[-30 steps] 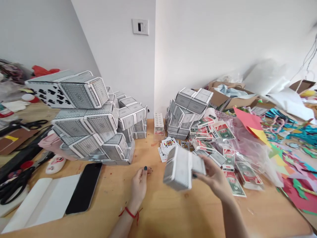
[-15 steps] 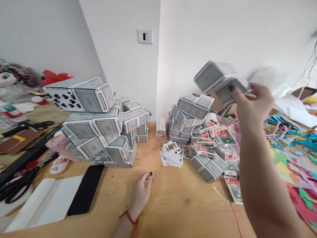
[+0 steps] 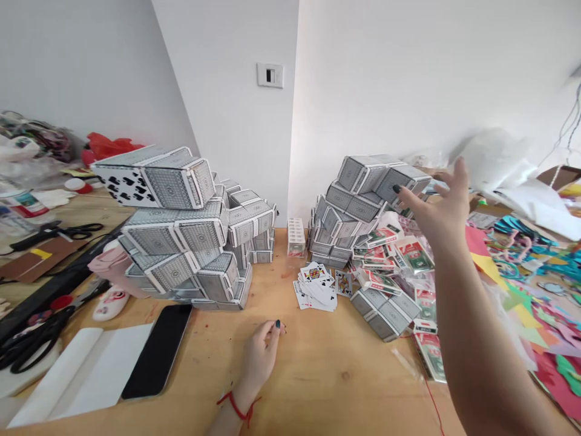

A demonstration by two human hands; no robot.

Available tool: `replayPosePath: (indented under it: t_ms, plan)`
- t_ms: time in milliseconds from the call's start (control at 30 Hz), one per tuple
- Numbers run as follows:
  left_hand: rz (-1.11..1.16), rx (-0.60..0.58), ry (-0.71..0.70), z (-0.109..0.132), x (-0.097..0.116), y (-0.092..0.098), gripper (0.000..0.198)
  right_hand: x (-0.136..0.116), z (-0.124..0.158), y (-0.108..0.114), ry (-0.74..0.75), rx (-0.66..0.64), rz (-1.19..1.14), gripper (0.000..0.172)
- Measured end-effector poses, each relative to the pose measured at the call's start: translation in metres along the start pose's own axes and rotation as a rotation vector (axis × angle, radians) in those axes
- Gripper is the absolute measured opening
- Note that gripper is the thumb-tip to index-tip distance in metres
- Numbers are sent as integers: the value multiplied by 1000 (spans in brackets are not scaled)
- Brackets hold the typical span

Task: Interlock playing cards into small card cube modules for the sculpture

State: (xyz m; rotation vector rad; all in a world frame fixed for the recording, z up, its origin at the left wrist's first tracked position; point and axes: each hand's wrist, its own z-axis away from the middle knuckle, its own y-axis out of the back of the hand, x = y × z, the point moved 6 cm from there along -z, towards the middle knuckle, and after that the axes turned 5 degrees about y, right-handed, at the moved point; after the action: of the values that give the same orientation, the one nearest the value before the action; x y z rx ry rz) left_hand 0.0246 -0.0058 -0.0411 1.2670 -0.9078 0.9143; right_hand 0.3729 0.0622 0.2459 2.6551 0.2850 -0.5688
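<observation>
A grey block made of playing cards [image 3: 376, 172] rests on top of the right-hand stack of card blocks [image 3: 338, 224]. My right hand [image 3: 442, 212] is open at the block's right end, fingers spread and thumb tip close to its side; whether the thumb touches it I cannot tell. Low in the middle, my left hand [image 3: 262, 354] lies on the wooden table [image 3: 313, 375] with its fingers curled together and nothing visible in them. Loose playing cards [image 3: 315, 287] lie in a pile before the stack. A separate card block [image 3: 385, 315] sits on the table nearer me.
A taller stack of card blocks [image 3: 177, 227] stands on the left, with a black phone [image 3: 158, 351] in front. Boxed card decks [image 3: 414, 254] are heaped right of the other stack. Scissors [image 3: 40, 339] lie far left; coloured paper scraps [image 3: 531, 321] cover the right side.
My right hand has lowered the raised card block leftward onto the right-hand stack and let go, its fingers now spread. The left hand has stayed on the table.
</observation>
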Motion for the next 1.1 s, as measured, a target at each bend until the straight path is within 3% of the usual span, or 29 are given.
replayPosePath:
  t_ms: [67,133,167,233,267,333,367,500,567,667,900,1033,1100]
  plan:
    - [1,-10,2,1,1,-1,34,-5,16,9,-33,65,-94,88]
    - [-3,-14,3,1,1,-1,34,-18,43,21,26,199,-179,57]
    - [-6,-15,2,2,1,-1,34,-24,60,22,44,199,-195,39]
    - [-13,-19,-4,2,1,-3,34,-34,100,6,99,11,-184,17]
    - [-16,-25,-8,2,1,-3,33,-38,122,-11,134,-183,-205,12]
    - [-22,-34,-13,2,1,-5,33,-40,173,-49,181,-545,-255,14]
    - [-25,-35,-13,2,1,-5,33,-38,197,-66,180,-649,-268,17]
    - [-31,-34,-18,2,2,-5,31,-21,258,-120,107,-735,-102,55]
    - [-25,-37,-18,3,3,-5,30,-16,274,-137,84,-751,-31,55]
    - [7,-43,-9,2,2,-4,31,-17,288,-146,93,-757,7,37]
    - [186,-89,17,-18,6,-17,30,-26,308,-129,221,-715,-133,37]
    - [190,88,-33,-47,13,-28,39,-30,313,-122,266,-725,-295,39]
    - [163,104,-75,-61,15,-37,41,-30,313,-121,262,-719,-347,38]
